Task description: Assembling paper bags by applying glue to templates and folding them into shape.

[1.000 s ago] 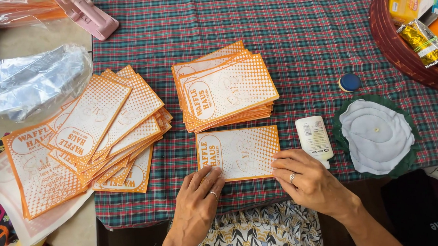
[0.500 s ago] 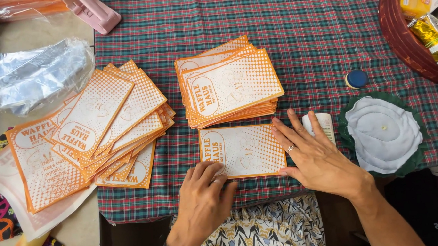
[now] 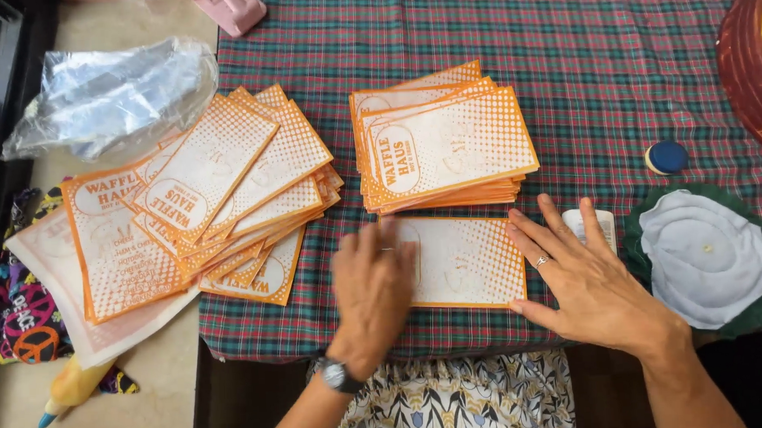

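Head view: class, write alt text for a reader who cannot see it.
Both hands press on an orange-and-white paper sleeve on a plaid tablecloth, the left hand blurred, the right hand at its edge. A neat stack lies beyond, and a fanned pile to the left.

We were in what looked like a home. A plaid cloth (image 3: 476, 33) covered the counter, and stacks of orange paper bags (image 3: 446, 144) lay beside a woven basket (image 3: 743, 66).

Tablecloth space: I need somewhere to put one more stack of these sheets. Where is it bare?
The tablecloth is bare along the far side, between the neat stack, the pink thing and the red basket. The near edge is crowded: both hands, the single sheet, the fanned pile, a blue cap.
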